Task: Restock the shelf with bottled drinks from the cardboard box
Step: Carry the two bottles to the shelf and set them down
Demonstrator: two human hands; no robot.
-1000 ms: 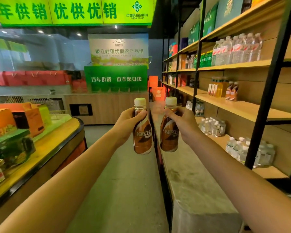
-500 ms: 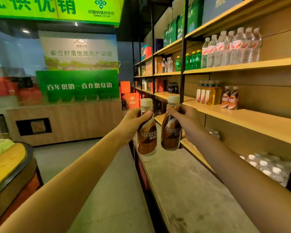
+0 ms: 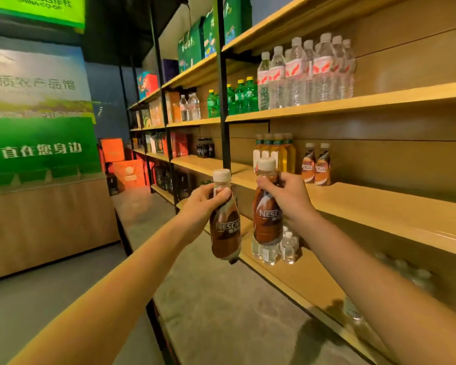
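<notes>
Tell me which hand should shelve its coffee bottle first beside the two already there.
Right hand: the right bottle sits higher and nearer the shelved pair; the left hand holds the left bottle lower, aisle-side.

I watch the view swing to the right. The shelf [image 3: 379, 204] now fills the whole right side of the frame and looks much nearer. The green sign [image 3: 37, 9] slides off to the upper left corner. The counter with orange boxes at the lower left goes out of sight. The right bottle [image 3: 267, 219] in the right hand [image 3: 287, 200] now sits a little higher than the left bottle [image 3: 225, 233] in the left hand [image 3: 203, 204]; before, their caps were level. The two coffee bottles on the shelf [image 3: 316, 164], small before, now look big, just right of the middle.
</notes>
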